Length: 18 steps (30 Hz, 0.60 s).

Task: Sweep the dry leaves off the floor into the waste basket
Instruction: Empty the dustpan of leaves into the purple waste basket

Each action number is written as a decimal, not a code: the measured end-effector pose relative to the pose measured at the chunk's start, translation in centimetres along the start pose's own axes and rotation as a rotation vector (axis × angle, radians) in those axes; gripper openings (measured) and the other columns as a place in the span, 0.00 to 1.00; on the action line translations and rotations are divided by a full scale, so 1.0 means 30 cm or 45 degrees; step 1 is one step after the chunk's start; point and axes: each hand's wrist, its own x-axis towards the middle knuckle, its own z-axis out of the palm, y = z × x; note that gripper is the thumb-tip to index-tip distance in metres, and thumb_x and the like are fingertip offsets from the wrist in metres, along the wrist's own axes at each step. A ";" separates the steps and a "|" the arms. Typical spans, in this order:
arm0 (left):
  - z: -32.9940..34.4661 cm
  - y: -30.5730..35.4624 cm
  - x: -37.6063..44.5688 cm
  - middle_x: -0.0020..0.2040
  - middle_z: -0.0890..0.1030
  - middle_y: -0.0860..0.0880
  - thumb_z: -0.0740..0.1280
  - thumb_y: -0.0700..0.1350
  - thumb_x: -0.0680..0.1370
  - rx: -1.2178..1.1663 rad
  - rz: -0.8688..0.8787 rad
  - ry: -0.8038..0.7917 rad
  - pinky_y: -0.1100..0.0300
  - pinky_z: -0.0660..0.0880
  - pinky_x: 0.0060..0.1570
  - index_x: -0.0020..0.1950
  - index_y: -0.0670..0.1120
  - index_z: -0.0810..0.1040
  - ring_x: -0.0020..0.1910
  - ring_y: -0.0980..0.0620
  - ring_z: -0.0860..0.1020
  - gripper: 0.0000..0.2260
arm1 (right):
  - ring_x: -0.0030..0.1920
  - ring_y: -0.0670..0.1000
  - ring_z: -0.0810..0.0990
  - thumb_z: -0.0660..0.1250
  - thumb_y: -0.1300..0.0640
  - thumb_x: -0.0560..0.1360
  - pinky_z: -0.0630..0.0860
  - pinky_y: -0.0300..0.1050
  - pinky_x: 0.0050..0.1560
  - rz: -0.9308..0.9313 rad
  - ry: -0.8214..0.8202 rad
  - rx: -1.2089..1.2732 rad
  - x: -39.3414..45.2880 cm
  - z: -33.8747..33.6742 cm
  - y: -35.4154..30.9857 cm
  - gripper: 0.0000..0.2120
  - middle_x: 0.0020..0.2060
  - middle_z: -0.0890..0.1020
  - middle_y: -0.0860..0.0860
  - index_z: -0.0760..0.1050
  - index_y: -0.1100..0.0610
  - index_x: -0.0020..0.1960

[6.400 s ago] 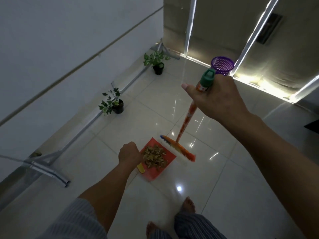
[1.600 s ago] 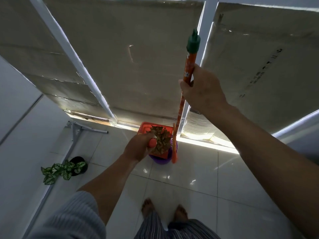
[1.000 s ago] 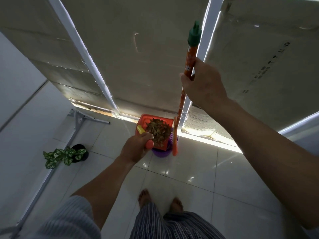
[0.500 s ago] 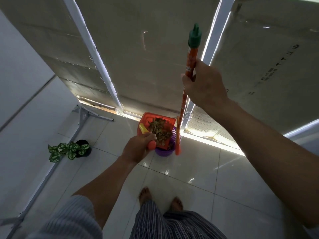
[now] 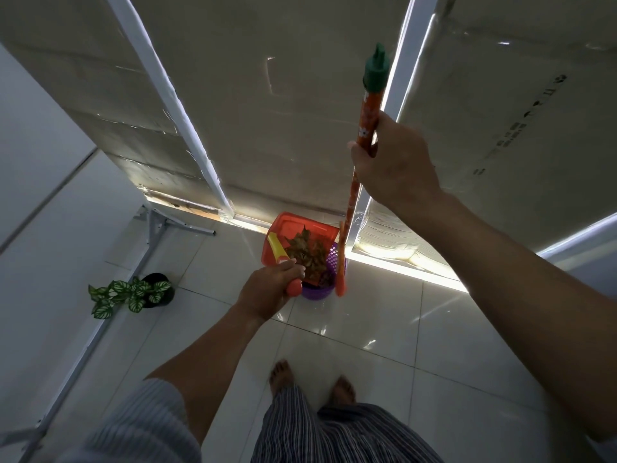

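White tiled floor [image 5: 384, 332] with a potted plant [image 5: 133, 294] by the left wall; right hand [image 5: 394, 162] clenched round the upright orange broom [image 5: 367, 118] near its green-capped top, broom head down just right of the basket. Left hand [image 5: 272, 289] grips the handle of the red dustpan [image 5: 293, 230], tilted over the purple waste basket [image 5: 322, 290]. Dry leaves [image 5: 307, 252] lie on the pan, some at the basket's mouth.
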 end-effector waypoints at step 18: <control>0.020 0.039 0.061 0.61 0.80 0.48 0.72 0.48 0.72 -0.031 -0.031 -0.076 0.49 0.80 0.46 0.56 0.52 0.76 0.58 0.45 0.80 0.14 | 0.41 0.51 0.82 0.66 0.51 0.78 0.74 0.42 0.45 0.031 0.085 0.012 -0.035 -0.057 0.048 0.10 0.40 0.83 0.49 0.77 0.52 0.57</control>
